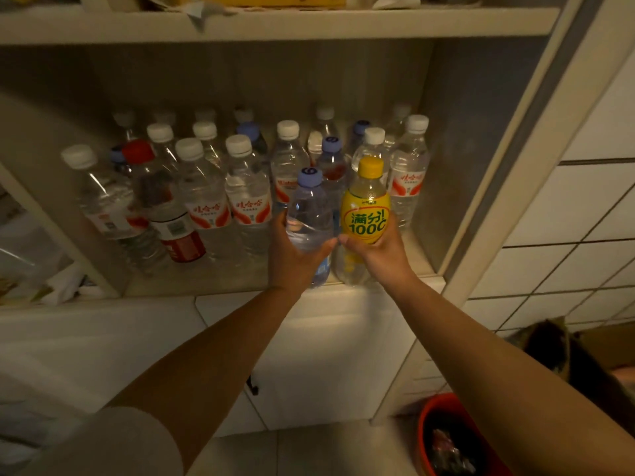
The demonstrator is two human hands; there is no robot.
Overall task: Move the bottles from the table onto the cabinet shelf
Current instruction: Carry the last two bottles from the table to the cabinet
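Pale cabinet shelf point(206, 286), white tiled wall point(567, 218) at right, red bin point(426, 427) on floor. Left hand point(292, 259) grips blue-capped water bottle point(309, 214), right hand point(381, 252) grips yellow bottle point(366, 211) reading "100C", both at shelf front edge near right corner. Water bottles point(206, 190) with red-white labels crowd rear.

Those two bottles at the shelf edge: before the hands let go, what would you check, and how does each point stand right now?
1. Left hand grips the blue-cap bottle: ok.
2. Right hand grips the yellow bottle: ok.
3. Both bottles upright: ok.
4. Bottle bases fully on the shelf: cannot tell; they are at the very front edge and the hands hide part of them.
5. Room behind to push them deeper: not ok; white-cap bottles stand close behind.
6. Neighbouring bottles steady: cannot tell; the red-cap bottle looks tilted, though that may be lens distortion.
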